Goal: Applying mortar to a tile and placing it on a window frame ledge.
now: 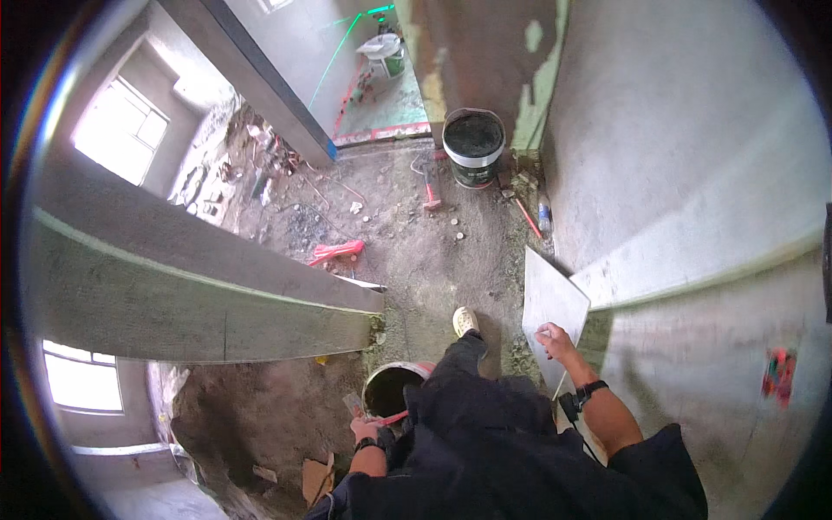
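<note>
My left hand (366,428) is closed at the near side of a bucket (371,381) holding dark contents. A small flat grey blade (353,403) sticks up from its fingers, and a red bar (394,418) runs beside it; whether the two are one tool I cannot tell. On the other side, my right hand (555,341) has its fingers curled at the edge of a large pale tile (555,290). The tile stands tilted near the right wall. My dark clothing hides part of the bucket.
A larger bucket (475,169) of dark material stands by the far pillar. A red-headed hammer (431,195), a plastic bottle (544,217) and a red bag (338,251) lie on the rough floor. A low wall (208,295) juts in from the left; the plastered wall (685,147) bounds the right.
</note>
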Tool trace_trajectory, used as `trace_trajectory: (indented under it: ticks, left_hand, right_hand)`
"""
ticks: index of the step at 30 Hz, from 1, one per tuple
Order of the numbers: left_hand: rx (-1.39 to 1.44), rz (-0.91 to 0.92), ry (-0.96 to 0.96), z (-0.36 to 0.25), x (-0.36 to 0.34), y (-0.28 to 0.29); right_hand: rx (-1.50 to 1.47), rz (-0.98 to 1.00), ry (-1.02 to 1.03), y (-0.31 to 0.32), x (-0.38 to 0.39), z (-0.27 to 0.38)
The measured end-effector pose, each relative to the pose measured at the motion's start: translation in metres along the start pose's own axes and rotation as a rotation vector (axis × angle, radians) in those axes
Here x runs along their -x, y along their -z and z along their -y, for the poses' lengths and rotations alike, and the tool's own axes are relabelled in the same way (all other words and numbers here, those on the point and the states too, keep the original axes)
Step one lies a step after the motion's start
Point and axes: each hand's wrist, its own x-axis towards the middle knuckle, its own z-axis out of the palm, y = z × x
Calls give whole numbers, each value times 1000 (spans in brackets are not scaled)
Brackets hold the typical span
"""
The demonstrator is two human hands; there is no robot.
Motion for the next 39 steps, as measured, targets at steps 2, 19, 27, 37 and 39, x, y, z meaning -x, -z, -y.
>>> trace_trajectory:
  ticks: [2, 19, 27, 37, 39]
  left_hand:
    - [57, -92, 63, -8, -34, -16]
    - [271, -482, 117, -332, -198, -270]
    - [261, -502, 295, -586, -293, -297]
    - [12, -371, 343, -718, -573, -264]
    - [561, -370, 370, -737, -623, -263]
  right_hand:
    - [72, 38, 15, 5, -70, 33]
    - [453, 173, 203, 104, -604, 488]
    - [577, 359, 574, -1, -767, 767]
    - [860, 545, 384, -158, -985, 951]
    - [857, 527, 394, -181, -998, 1004]
